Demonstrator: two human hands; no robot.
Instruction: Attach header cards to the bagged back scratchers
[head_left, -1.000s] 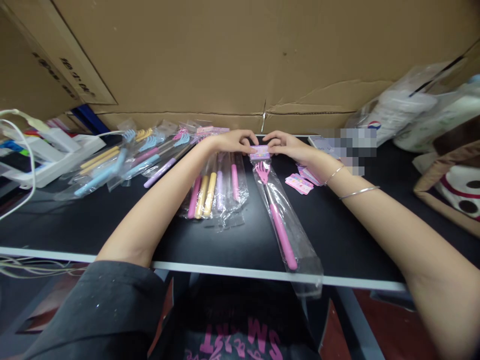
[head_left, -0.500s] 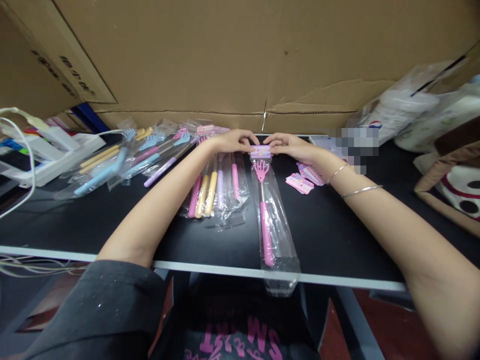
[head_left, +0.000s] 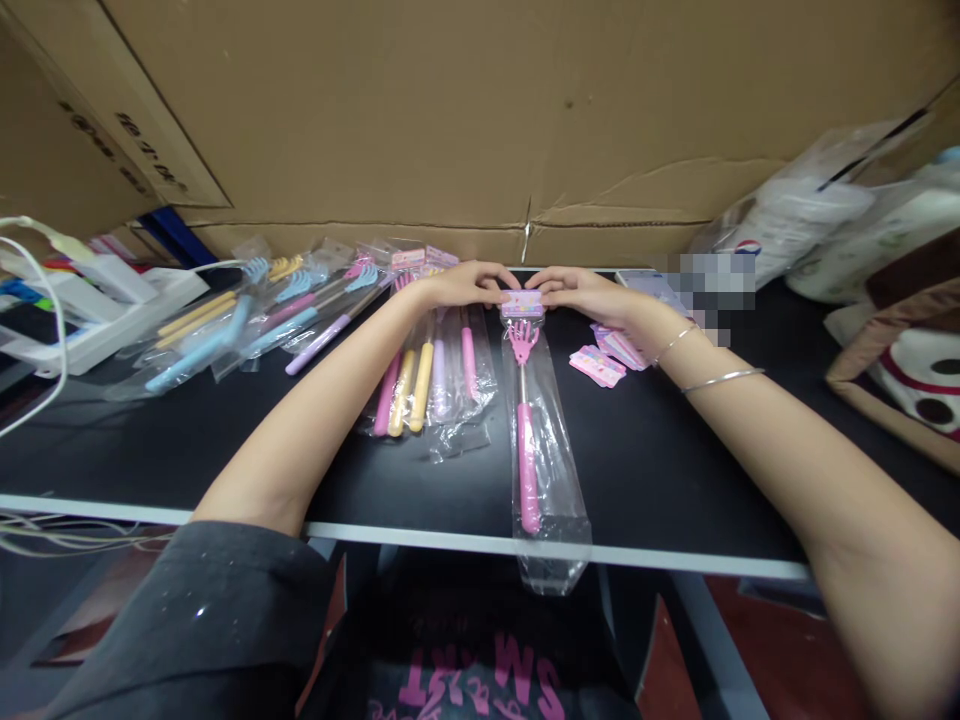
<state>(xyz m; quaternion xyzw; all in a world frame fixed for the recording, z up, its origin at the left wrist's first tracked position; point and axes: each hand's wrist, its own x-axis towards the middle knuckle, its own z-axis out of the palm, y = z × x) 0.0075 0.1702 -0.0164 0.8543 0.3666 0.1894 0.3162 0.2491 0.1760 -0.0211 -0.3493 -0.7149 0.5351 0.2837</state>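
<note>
A pink back scratcher [head_left: 528, 450] with a hand-shaped head lies in a clear plastic bag [head_left: 559, 480], whose lower end hangs over the table's front edge. At the bag's top is a small pink and purple printed card [head_left: 523, 304]. My left hand [head_left: 472, 284] pinches the card's left side, and my right hand [head_left: 574, 291] pinches its right side. Left of the bag lies a group of bagged back scratchers [head_left: 422, 390] with pink, yellow and purple handles, partly behind my left forearm. Loose printed cards [head_left: 598, 366] lie near my right wrist.
More bagged back scratchers [head_left: 202, 350] spread across the left of the black table [head_left: 442, 495]. A white power strip [head_left: 112, 320] with cables is at far left. At right stand a bagged drink cup [head_left: 795, 225] and a cloth bag [head_left: 922, 360]. Cardboard [head_left: 420, 120] walls the back.
The lower end of the bag and the pink handle have swung slightly left. Both hands stay at the card in nearly the same place.
</note>
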